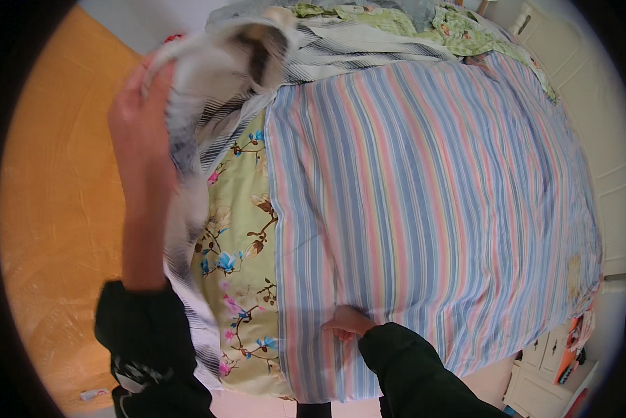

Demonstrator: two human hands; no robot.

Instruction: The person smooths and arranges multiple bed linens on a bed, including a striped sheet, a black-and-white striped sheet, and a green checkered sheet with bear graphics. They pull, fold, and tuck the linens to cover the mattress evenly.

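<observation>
My left hand [142,115], raised at the far left side of the bed, is closed on the edge of a white blanket with black streaks [208,87]. The held part is lifted and smeared by motion. Low in the middle, my right hand [349,324] rests on a blue, pink and yellow striped bed sheet [424,188]. Its fingers are curled against the cloth; whether they pinch any of it is hidden. Between blanket and striped sheet shows a yellow-green floral cloth [240,272] with blue and pink blossoms.
Green patterned fabric [466,31] lies bunched at the bed's far side. A cream headboard [584,118] stands along the right. At the lower right is a white cabinet [539,373]. An orange surface [65,209] spans the left, with a small white packet [95,394] on it.
</observation>
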